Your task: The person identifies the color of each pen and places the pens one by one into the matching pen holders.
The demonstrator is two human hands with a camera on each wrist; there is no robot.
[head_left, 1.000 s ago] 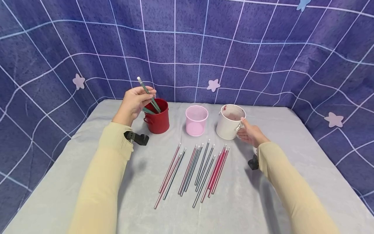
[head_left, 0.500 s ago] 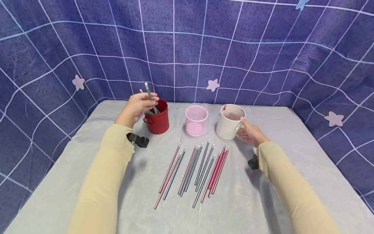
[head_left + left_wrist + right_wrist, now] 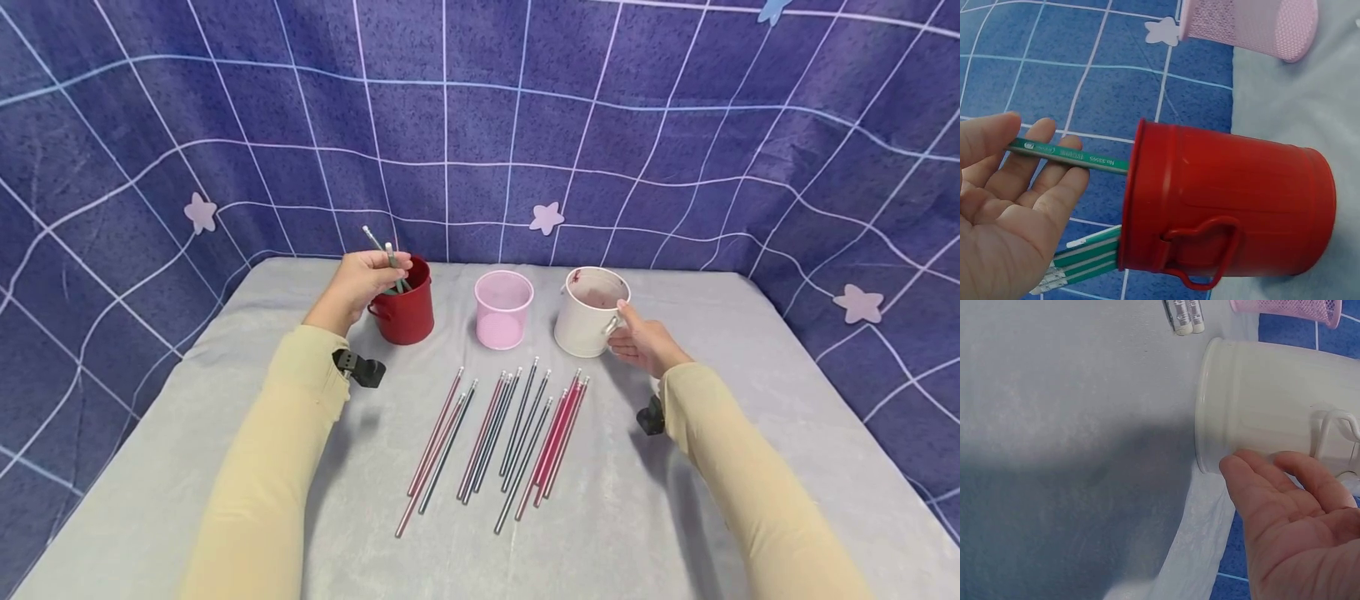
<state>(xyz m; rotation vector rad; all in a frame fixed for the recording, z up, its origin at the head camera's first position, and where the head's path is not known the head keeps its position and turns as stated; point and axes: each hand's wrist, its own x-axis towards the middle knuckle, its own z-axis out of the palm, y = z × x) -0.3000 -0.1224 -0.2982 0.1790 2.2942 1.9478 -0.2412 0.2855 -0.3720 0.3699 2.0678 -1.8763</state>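
Observation:
My left hand [image 3: 352, 287] pinches a green pencil [image 3: 1075, 156] near its upper end between thumb and fingers. The pencil's lower part is hidden inside the red bucket [image 3: 408, 318], which stands upright at the back left. In the left wrist view, several more green pencils [image 3: 1091, 257] lean out over the bucket's rim, below the hand. On the other side, my right hand [image 3: 645, 346] holds the white bucket [image 3: 581, 327] at its side handle, thumb up by the rim. The fingers [image 3: 1241, 469] of that hand rest against the bucket's wall in the right wrist view.
Between the buckets stands a pink mesh cup [image 3: 503, 327]. Several dark red pencils [image 3: 555, 442] and dark blue pencils [image 3: 447, 446] lie in loose rows on the grey cloth [image 3: 637, 533]. A blue gridded curtain [image 3: 480, 125] hangs directly behind the table.
My left hand has moved down and slightly right, lowering the green pencil deeper into the red bucket. The right hand and the white bucket have stayed put.

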